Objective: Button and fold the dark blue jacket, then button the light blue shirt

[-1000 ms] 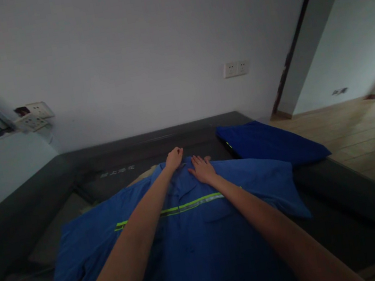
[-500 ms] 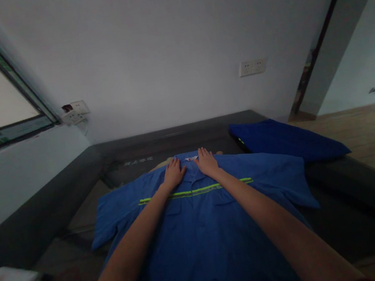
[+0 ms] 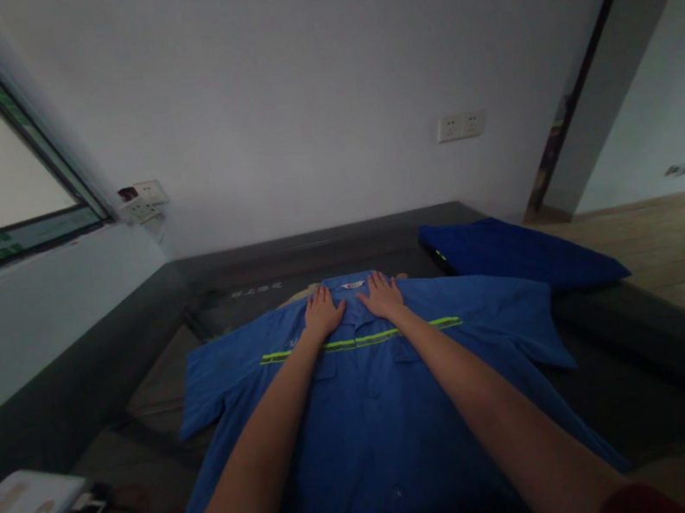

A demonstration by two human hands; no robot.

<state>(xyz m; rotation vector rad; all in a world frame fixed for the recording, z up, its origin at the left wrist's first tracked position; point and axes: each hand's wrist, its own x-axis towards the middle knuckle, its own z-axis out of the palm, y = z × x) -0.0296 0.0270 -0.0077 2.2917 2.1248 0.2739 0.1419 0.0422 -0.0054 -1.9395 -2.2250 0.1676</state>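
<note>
A blue short-sleeved work shirt (image 3: 378, 434) lies spread front side up, its collar away from me and its sleeves out to both sides. A yellow-green stripe crosses its chest, and a white label shows inside the collar. My left hand (image 3: 324, 312) rests flat on the shirt just left of the collar, fingers stretched out. On the collar's other side, my right hand (image 3: 383, 297) also presses flat with its fingers extended. Neither hand grips the cloth. Both forearms cover parts of the shirt front, and its lower end is too dark to make out.
Beneath the shirt is a dark table (image 3: 639, 382) set against the wall. A darker blue folded cloth (image 3: 513, 254) lies at its right. A white box-like device (image 3: 27, 512) with a cable sits at the left front. Wall sockets (image 3: 461, 126) are above the table.
The view has shifted slightly, bringing more of the white device into sight. Both hands stay flat beside the collar, with the right fingertips slightly nearer to me.
</note>
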